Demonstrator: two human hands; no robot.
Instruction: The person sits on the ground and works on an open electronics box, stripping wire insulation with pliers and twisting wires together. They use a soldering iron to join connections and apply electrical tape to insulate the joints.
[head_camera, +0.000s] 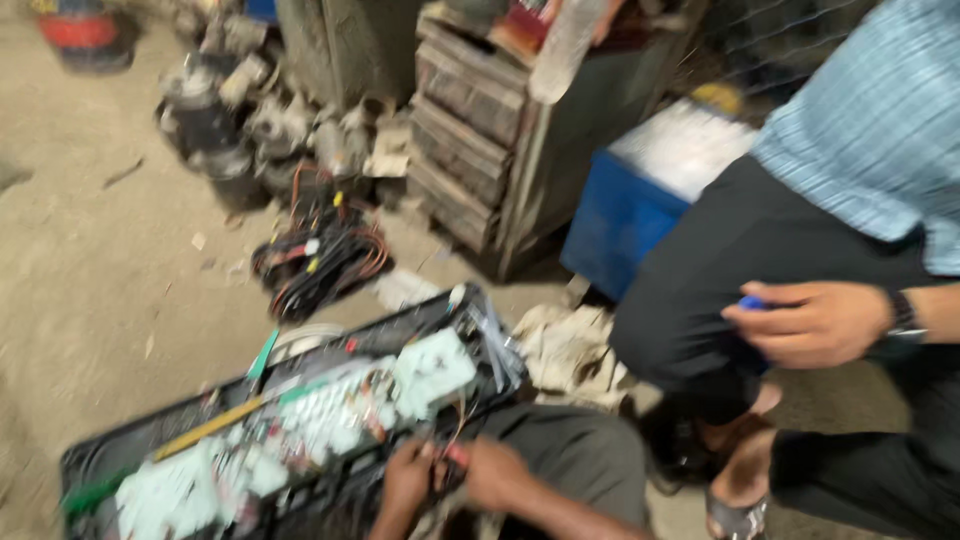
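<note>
Two hands: left hand (408, 482) and right hand (497, 472) meet at the bottom edge of the view, over the near edge of the panel.
Fingers: both sets curled together around thin wires (447, 447); motion blur hides whether they pinch a wire or only touch, cannot tell.
Panel: long black electrical panel (130, 440) lying flat on the floor, running from lower left up toward centre, its near edge by the person's knee (570, 450).
On panel: pale green-white connector blocks (430, 370), a yellow strip (210, 428), a green strip (263, 355).
Beyond panel: bundle of black, red and orange cables (320, 255) on the dirt floor (90, 250); grey metal parts (215, 110) heaped behind it.
Centre back: worn wooden drawer unit (465, 150); blue box with white top (625, 215) just beside it; crumpled rag (570, 350) in front.
Right: second person, striped shirt, dark trousers (730, 260), sandal; their hand (810, 322) holds a small blue object (750, 302).
</note>
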